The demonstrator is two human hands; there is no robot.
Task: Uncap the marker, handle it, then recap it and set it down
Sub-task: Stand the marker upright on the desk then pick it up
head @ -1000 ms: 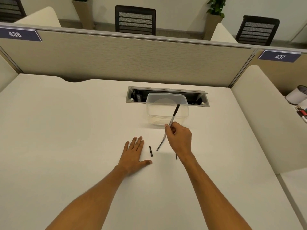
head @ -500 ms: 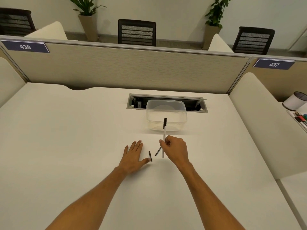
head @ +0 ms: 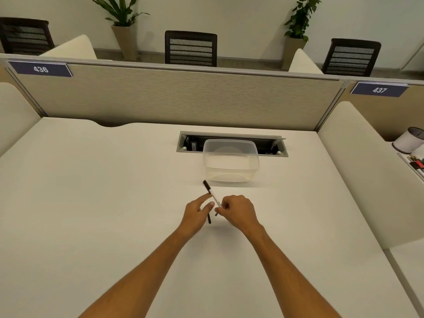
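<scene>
A slim white marker (head: 212, 194) with a black upper end is pinched in my right hand (head: 238, 213) and tilts up and to the left. Its lower end pokes out below my fingers. My left hand (head: 195, 213) is right beside it, with the thumb close to the marker's barrel and the index finger stretched out. The small black cap (head: 209, 219) sticks out downward from under my left thumb and fingers. Both hands hover just above the white desk (head: 114, 203), almost touching each other.
A clear plastic container (head: 230, 161) stands just beyond my hands, in front of an open cable tray (head: 183, 143) set into the desk. A beige partition runs along the back. A white pen cup (head: 408, 140) is on the neighbouring desk at the right.
My left hand left the desk, took the cap and came up to the marker. My right hand swung the marker from leaning right, through upright, to leaning left.
</scene>
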